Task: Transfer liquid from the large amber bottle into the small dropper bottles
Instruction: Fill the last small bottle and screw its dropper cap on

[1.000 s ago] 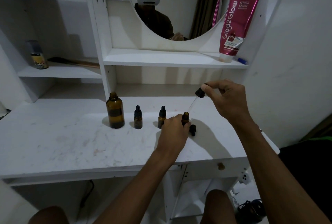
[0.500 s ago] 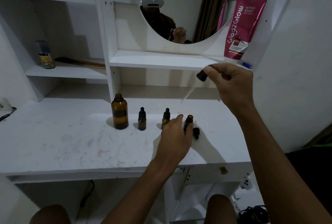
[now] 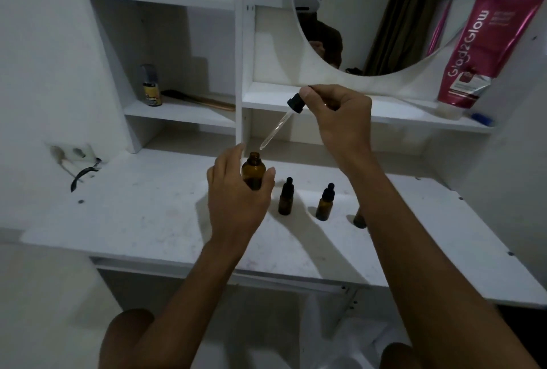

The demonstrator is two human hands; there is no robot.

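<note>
Large amber bottle [image 3: 253, 171]: uncapped brown glass, round-shouldered, on the white tabletop [image 3: 154, 214]; your landmark.
Left hand [image 3: 236, 191]: you clasp the bottle's body, likely to steady it.
Right hand [image 3: 340, 114]: you pinch the black rubber bulb of the dropper [image 3: 279, 123]; its clear pipette slants down, tip just above the bottle's mouth, probably to draw liquid.
Small dropper bottles [image 3: 286, 200]: two capped, right of the bottle; a third sits farther right, mostly hidden by your forearm.

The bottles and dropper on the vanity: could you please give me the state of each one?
Large amber bottle: uncapped, upright, held by left hand.
Dropper: out, tilted, pinched by right hand, tip above bottle mouth.
Two small dropper bottles: capped, upright.
Third small bottle: mostly hidden.
</note>
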